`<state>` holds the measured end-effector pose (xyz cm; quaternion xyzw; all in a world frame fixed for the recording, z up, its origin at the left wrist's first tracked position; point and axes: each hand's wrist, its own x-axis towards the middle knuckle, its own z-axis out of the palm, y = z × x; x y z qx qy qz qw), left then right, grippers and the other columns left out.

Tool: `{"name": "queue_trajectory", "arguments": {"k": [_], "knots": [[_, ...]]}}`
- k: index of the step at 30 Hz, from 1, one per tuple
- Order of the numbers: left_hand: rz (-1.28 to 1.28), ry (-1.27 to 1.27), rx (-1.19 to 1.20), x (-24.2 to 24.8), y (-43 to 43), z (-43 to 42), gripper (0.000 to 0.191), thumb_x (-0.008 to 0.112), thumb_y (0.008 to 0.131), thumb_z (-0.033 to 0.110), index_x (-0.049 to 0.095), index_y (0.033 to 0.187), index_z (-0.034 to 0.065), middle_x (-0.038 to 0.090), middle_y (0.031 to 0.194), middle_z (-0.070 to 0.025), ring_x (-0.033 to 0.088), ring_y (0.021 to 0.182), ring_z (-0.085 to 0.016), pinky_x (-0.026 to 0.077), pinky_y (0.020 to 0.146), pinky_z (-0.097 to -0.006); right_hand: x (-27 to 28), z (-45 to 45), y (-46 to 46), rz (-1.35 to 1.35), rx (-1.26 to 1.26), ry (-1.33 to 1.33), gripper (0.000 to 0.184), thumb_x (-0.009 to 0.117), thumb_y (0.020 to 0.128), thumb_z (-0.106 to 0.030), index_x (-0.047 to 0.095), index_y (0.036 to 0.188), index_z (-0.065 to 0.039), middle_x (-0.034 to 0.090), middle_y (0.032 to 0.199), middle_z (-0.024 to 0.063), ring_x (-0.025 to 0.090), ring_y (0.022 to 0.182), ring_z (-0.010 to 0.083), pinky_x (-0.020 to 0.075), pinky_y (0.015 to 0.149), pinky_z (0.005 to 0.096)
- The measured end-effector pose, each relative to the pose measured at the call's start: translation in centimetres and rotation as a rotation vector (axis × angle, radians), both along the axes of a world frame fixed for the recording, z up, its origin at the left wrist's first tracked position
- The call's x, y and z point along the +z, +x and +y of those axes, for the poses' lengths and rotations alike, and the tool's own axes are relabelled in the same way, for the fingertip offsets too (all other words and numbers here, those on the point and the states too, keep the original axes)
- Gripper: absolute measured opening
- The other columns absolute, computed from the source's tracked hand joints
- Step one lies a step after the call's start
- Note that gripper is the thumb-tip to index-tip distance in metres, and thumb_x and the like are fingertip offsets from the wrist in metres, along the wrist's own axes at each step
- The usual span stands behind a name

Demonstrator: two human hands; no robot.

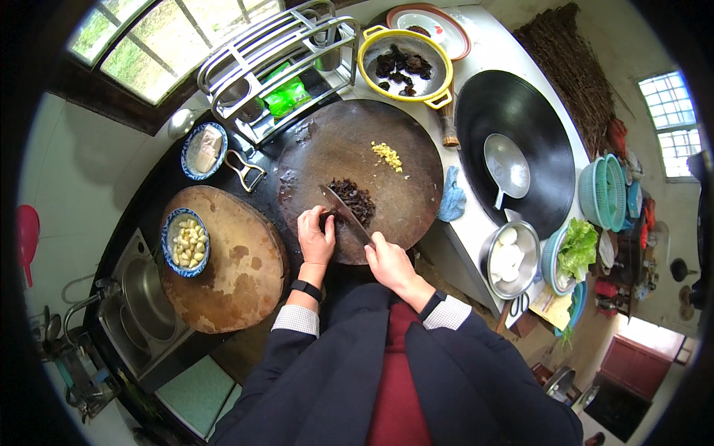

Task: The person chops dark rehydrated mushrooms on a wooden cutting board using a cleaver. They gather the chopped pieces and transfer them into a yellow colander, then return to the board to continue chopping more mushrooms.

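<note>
My right hand (395, 266) grips the handle of a kitchen knife (347, 214), whose blade stands on a round wooden chopping board (312, 150). On the left of the blade, my left hand (316, 236) pinches a dark clump (328, 216) that looks like wood ear fungus, mostly hidden by the fingers. Chopped dark pieces (358, 199) lie in a heap against the blade's far side. Farther up the board is a small pile of yellow minced bits (387, 156), perhaps ginger or garlic.
A second round board (245, 279) at left bears a bowl of peeled garlic cloves (189, 245). Beyond it are a peeler (245, 169) and a metal sink (148, 301). A yellow-rimmed strainer (407, 92), a wok (474, 117) with a ladle (506, 166), and a bowl of eggs (512, 287) stand right.
</note>
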<state>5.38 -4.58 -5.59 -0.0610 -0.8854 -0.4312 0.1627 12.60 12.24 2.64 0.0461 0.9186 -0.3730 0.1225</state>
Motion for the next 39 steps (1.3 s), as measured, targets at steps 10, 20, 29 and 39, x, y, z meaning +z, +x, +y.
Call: {"name": "queue_trajectory", "arguments": {"k": [10, 20, 29, 39], "knots": [[0.051, -0.107, 0.001, 0.0, -0.1, -0.1, 0.015, 0.072, 0.078, 0.008, 0.061, 0.088, 0.0048, 0.061, 0.092, -0.0113, 0.055, 0.097, -0.033, 0.045, 0.089, -0.0421, 0.5, -1.5, -0.4, -0.160, 0.047, 0.104, 0.020, 0.050, 0.096, -0.017, 0.041, 0.097, 0.000, 0.064, 0.078, 0.0288, 0.063, 0.076, 0.0499, 0.0510, 0.068, 0.0563], [0.078, -0.105, -0.056, 0.1, 0.0, -0.5, 0.017, 0.074, 0.079, 0.012, 0.062, 0.088, 0.0058, 0.062, 0.086, -0.0093, 0.058, 0.093, -0.032, 0.044, 0.096, -0.0449, 0.2, -0.4, -0.6, -0.058, 0.014, 0.006, 0.019, 0.051, 0.096, -0.019, 0.043, 0.098, -0.001, 0.065, 0.079, 0.0290, 0.063, 0.077, 0.0498, 0.0508, 0.068, 0.0569], [0.066, -0.084, -0.014, -0.2, 0.1, -0.5, 0.015, 0.074, 0.079, 0.015, 0.063, 0.083, 0.0052, 0.059, 0.084, -0.0110, 0.057, 0.091, -0.033, 0.045, 0.096, -0.0454, 0.0, -1.7, -1.5, -0.170, 0.064, 0.085, 0.020, 0.053, 0.095, -0.018, 0.044, 0.100, -0.001, 0.064, 0.078, 0.0300, 0.063, 0.079, 0.0492, 0.0497, 0.069, 0.0564], [0.001, -0.034, 0.023, -0.3, 0.5, -0.4, 0.014, 0.076, 0.077, 0.011, 0.065, 0.083, 0.0044, 0.059, 0.103, -0.0115, 0.056, 0.105, -0.035, 0.046, 0.095, -0.0453, 0.7, -0.7, -0.8, -0.038, 0.074, 0.036, 0.018, 0.051, 0.096, -0.018, 0.043, 0.098, -0.002, 0.065, 0.079, 0.0272, 0.063, 0.076, 0.0491, 0.0512, 0.066, 0.0564]]}}
